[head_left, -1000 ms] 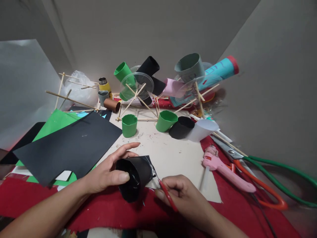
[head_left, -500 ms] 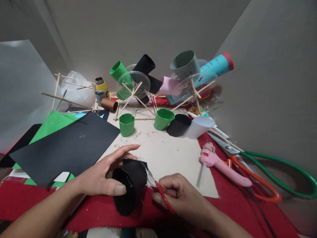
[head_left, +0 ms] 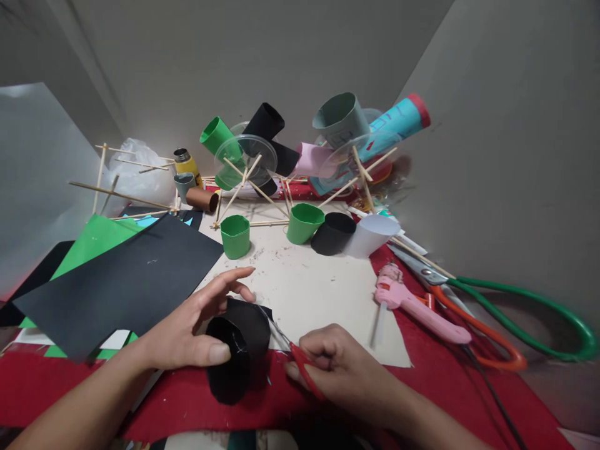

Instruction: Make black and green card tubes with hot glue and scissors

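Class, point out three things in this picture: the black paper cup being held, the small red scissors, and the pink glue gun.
Black cup [head_left: 237, 350]: head view, on its dark side wall near the thumb.
Red scissors [head_left: 300, 362]: head view, on the red handle.
Glue gun [head_left: 417, 309]: head view, on the pink body.

Head-worn view, down over cluttered tabletop [head_left: 319, 294]

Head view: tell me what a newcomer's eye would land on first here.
First the near centre: the left hand grips a black paper cup lying on its side, while the right hand works small red-handled scissors at its edge. Behind, against the grey wall, stand two wheels of sticks and coloured paper cups. To the right lie a pink glue gun and large scissors.
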